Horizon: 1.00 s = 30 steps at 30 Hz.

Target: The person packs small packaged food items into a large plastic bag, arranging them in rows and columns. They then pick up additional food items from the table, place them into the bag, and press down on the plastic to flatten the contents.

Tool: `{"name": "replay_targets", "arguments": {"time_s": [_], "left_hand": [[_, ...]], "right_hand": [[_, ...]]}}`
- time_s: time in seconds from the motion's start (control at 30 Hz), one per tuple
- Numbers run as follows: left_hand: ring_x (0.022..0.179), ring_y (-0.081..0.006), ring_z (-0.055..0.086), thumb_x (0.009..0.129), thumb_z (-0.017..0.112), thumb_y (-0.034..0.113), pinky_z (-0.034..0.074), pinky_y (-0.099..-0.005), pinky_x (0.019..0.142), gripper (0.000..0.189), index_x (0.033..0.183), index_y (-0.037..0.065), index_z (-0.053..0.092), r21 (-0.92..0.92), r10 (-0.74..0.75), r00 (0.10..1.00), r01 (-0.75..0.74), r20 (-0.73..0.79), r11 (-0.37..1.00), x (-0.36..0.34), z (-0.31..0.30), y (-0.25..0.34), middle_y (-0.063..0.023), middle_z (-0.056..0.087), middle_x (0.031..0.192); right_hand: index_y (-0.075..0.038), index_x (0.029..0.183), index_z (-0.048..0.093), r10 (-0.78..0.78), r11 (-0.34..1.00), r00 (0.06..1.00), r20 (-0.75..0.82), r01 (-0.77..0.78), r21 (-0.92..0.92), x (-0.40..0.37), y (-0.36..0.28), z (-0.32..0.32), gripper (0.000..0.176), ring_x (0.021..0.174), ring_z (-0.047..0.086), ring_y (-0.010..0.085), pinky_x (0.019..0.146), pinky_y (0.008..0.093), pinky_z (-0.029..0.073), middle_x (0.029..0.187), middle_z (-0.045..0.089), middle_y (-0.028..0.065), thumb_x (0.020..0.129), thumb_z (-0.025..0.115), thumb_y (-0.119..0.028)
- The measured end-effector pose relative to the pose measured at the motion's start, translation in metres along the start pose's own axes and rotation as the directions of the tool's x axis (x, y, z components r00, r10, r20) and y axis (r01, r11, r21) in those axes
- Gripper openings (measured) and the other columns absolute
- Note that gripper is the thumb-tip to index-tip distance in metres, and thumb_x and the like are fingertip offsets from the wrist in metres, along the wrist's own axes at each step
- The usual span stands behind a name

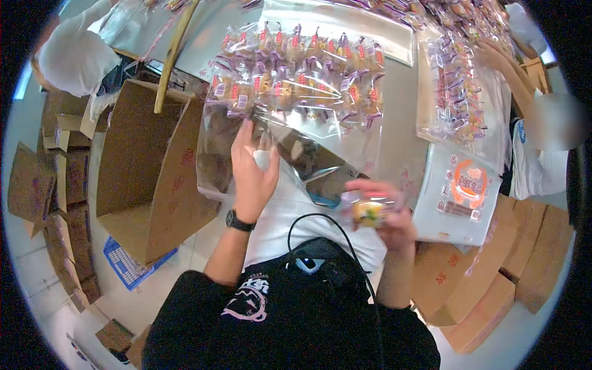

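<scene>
A large clear plastic bag (216,145) lies on the table before me, its near end loose and wrinkled. Rows of small wrapped snack cakes (283,89) fill its far part, in clear and purple wrappers with red labels. My left hand (254,169), a watch at its wrist, rests against the bag's near left part, fingers stretched and thumb apart. Lower right, my right hand (394,222) grips a single wrapped snack cake (369,213) close to my body; motion blurs its fingers.
A stack of printed plastic bags (459,194) lies right of me. Another filled bag (456,92) is near a person's arm (512,74). Open cardboard boxes (139,166) stand left, more boxes (468,277) right. A wooden stick (176,55) juts over the table's left.
</scene>
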<state>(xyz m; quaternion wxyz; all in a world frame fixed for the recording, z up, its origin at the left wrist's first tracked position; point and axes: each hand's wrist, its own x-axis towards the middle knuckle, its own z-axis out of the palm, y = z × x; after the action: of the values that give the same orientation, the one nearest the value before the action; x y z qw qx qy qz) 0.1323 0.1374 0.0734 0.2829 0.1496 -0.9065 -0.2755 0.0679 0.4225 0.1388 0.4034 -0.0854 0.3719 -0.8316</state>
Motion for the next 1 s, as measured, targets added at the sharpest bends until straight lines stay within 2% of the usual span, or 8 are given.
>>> {"name": "replay_targets", "arguments": {"time_s": [0.07,0.2,0.3,0.4,0.5,0.7,0.8,1.0], "left_hand": [[0.137,-0.0473,0.046,0.092,0.069,0.011,0.040,-0.0497,0.114,0.069,0.151,-0.008,0.038,-0.108,-0.068,0.997,0.063,-0.047,0.992,0.012,0.011,-0.002,-0.0305,0.046,0.148],[0.135,-0.0474,0.047,0.092,0.068,0.010,0.039,-0.0498,0.114,0.069,0.150,-0.009,0.036,-0.163,-0.114,0.992,0.104,-0.057,0.981,0.023,0.019,-0.004,-0.0314,0.047,0.145],[0.132,-0.0414,0.051,0.090,0.071,0.011,0.040,-0.0470,0.114,0.065,0.147,-0.005,0.043,0.008,0.060,0.995,-0.060,-0.085,0.998,0.026,0.026,-0.016,-0.0263,0.053,0.141],[0.120,-0.0381,0.057,0.089,0.071,0.007,0.044,-0.0472,0.107,0.044,0.129,-0.002,0.056,-0.103,0.016,0.989,-0.031,-0.146,0.994,0.030,0.028,-0.021,-0.0210,0.060,0.126],[0.106,-0.0382,0.059,0.088,0.068,0.002,0.046,-0.0482,0.105,0.024,0.110,0.001,0.060,-0.216,-0.052,0.958,-0.011,-0.283,0.976,0.034,0.033,-0.037,-0.0156,0.061,0.109],[0.101,-0.0272,0.061,0.094,0.068,0.005,0.051,-0.0395,0.090,0.023,0.114,-0.002,0.060,-0.407,-0.221,0.921,0.076,-0.321,0.910,0.041,0.041,-0.044,-0.0147,0.062,0.105],[0.104,-0.0268,0.061,0.094,0.069,0.006,0.053,-0.0403,0.091,0.031,0.123,-0.003,0.058,-0.402,-0.151,0.929,0.003,-0.338,0.916,0.050,0.042,-0.034,-0.0153,0.062,0.107],[0.113,-0.0354,0.061,0.093,0.070,0.007,0.052,-0.0438,0.095,0.037,0.127,-0.003,0.058,-0.294,-0.154,0.953,0.073,-0.262,0.953,0.063,0.034,-0.022,-0.0212,0.062,0.119]], "right_hand": [[0.000,0.139,0.057,0.166,0.968,0.977,-0.132,-0.187,-0.167,0.003,0.028,0.007,0.064,0.109,0.068,0.0246,0.096,0.0377,0.055,0.136,0.062,0.0194,0.085,0.077,-0.027],[-0.006,0.137,0.059,-0.240,0.465,0.960,-0.142,-0.015,-0.885,0.010,0.054,0.024,0.062,0.121,0.061,0.0303,0.106,0.0416,0.046,0.139,0.060,0.0180,0.081,0.077,-0.026],[-0.008,0.136,0.060,-0.395,-0.044,0.916,0.075,0.063,-0.997,0.020,0.057,0.040,0.064,0.120,0.058,0.0390,0.119,0.0511,0.034,0.137,0.060,0.0175,0.076,0.074,-0.023],[-0.008,0.135,0.060,-0.315,-0.183,0.916,0.248,0.197,-0.963,0.032,0.066,0.050,0.063,0.119,0.059,0.0380,0.122,0.0564,0.030,0.135,0.061,0.0173,0.076,0.072,-0.026],[-0.005,0.135,0.059,-0.387,-0.232,0.892,0.234,0.152,-0.961,0.061,0.081,0.040,0.062,0.120,0.058,0.0401,0.120,0.0599,0.031,0.131,0.062,0.0185,0.079,0.071,-0.028],[0.001,0.130,0.054,-0.573,-0.260,0.783,0.241,0.105,-0.960,0.096,0.082,0.024,0.048,0.114,0.058,0.0481,0.110,0.0564,0.041,0.124,0.063,0.0258,0.089,0.068,-0.020],[0.000,0.129,0.054,-0.569,-0.025,0.822,0.019,0.005,-1.000,0.094,0.076,0.027,0.044,0.112,0.060,0.0485,0.100,0.0542,0.047,0.121,0.063,0.0273,0.093,0.066,-0.022],[0.000,0.130,0.054,-0.579,0.079,0.784,-0.225,-0.220,-0.972,0.091,0.069,0.027,0.042,0.110,0.061,0.0485,0.095,0.0547,0.048,0.119,0.063,0.0300,0.100,0.060,-0.030]]}}
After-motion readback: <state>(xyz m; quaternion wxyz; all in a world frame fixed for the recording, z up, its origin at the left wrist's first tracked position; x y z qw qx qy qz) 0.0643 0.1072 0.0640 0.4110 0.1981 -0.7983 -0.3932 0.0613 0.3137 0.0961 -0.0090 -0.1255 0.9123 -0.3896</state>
